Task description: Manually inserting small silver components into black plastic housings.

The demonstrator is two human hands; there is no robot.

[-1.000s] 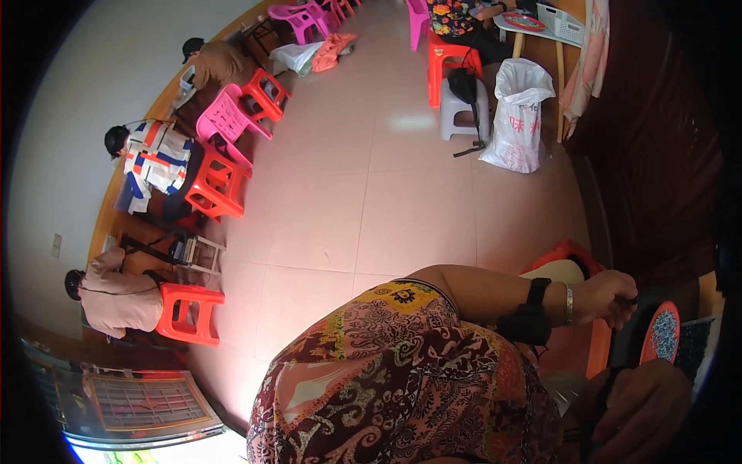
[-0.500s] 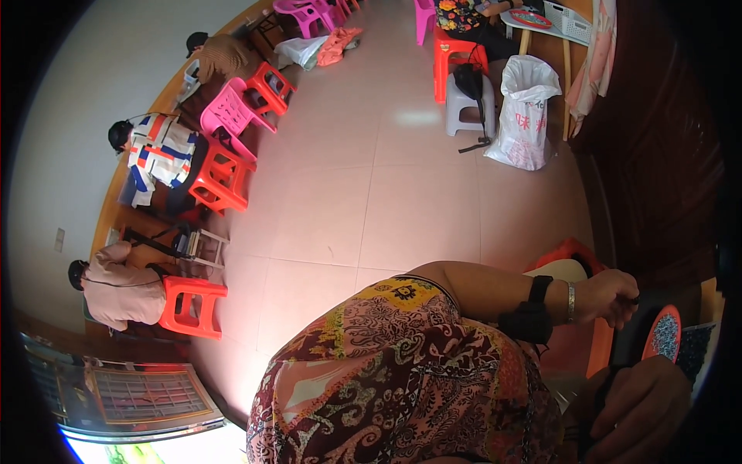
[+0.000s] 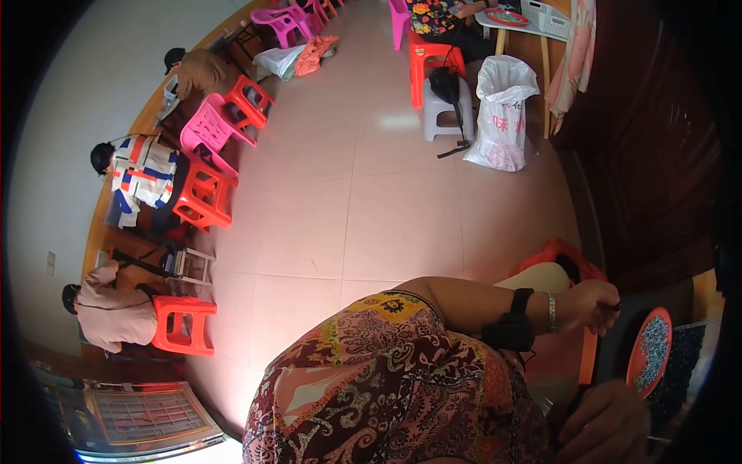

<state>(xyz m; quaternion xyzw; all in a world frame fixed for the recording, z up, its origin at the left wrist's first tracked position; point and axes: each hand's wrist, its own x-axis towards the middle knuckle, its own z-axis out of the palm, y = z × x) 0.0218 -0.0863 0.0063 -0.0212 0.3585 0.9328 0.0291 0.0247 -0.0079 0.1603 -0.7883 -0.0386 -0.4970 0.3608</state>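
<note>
My left hand is closed, with a small dark piece at its fingertips that is too small to name. A bracelet and a black strap with a dark box sit on that arm. Lower down, in dim light, my right hand has its fingers curled in; whatever they hold is hidden. Just beyond both hands is a red-rimmed oval plate full of small greyish pieces. Beside it lies a heap of dark little pieces.
Several people sit along the left wall on red stools, near a pink chair. A white sack stands on the tiled floor by a grey stool. Another person works at a table at the top right.
The whole view has shifted, so the room sits further left. My right hand has drawn down and away from the plate, uncovering more of it. My left hand stays closed.
</note>
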